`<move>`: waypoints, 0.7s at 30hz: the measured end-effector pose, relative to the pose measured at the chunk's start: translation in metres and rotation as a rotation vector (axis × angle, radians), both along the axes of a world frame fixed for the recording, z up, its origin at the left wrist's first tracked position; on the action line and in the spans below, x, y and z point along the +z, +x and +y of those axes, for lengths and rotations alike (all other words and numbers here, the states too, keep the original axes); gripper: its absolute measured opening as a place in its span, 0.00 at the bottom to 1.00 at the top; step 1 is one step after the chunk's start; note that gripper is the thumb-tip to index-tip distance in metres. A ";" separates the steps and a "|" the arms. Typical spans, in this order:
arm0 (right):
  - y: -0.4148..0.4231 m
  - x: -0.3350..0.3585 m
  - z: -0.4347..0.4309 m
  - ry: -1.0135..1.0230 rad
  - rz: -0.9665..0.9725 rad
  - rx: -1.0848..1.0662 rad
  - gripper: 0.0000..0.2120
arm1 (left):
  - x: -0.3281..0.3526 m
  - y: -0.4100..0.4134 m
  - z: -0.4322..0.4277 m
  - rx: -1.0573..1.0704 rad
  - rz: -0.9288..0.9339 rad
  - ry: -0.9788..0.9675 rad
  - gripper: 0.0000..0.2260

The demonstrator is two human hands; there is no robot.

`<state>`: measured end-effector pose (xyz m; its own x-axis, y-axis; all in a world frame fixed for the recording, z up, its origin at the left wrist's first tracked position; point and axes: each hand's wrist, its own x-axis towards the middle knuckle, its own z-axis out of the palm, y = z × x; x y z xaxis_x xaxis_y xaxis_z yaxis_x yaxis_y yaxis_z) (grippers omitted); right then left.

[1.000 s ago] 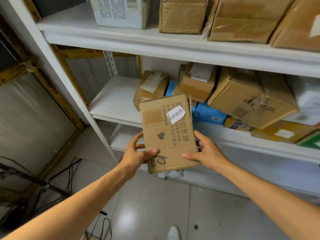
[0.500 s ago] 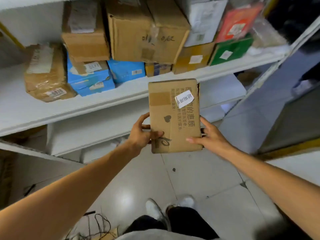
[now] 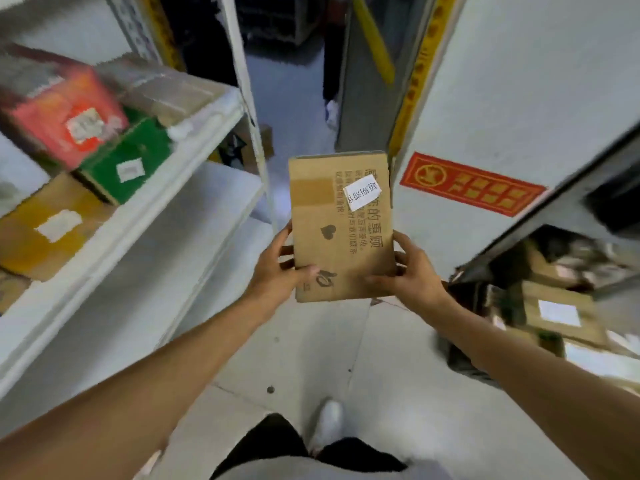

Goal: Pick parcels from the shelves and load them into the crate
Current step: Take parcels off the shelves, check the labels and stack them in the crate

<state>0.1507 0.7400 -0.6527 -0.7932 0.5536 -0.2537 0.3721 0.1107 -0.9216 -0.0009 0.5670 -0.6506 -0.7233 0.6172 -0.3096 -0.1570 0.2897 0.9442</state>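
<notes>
At centre frame, the left hand clasps the lower left edge of a flat cardboard parcel held above the floor. The right hand clasps its lower right edge. It is probably light and stiff, so the side edges suit gripping.

Bright, even indoor light, shelf boxes on my left were smeared by motion blur, the parcel I held was sharpest, faint sheen on the floor, edges bowed.
</notes>
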 end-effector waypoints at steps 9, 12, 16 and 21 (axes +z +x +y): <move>0.132 0.006 0.073 -0.020 -0.007 -0.457 0.44 | -0.009 0.059 0.180 -0.547 -0.013 -0.015 0.38; 0.159 0.006 0.086 -0.025 -0.012 -0.632 0.46 | -0.012 0.080 0.233 -0.710 -0.012 -0.025 0.41; 0.182 0.003 0.103 -0.056 -0.015 -0.863 0.45 | -0.013 0.104 0.299 -0.925 -0.017 -0.048 0.42; 0.199 -0.009 0.126 -0.046 0.006 -1.083 0.45 | -0.016 0.129 0.367 -1.112 0.010 -0.065 0.42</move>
<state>0.3501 0.8663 -0.6612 0.1099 0.9508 -0.2897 0.2472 -0.3085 -0.9185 0.1284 0.9344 -0.6664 0.2194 0.9060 -0.3620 0.2285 0.3130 0.9218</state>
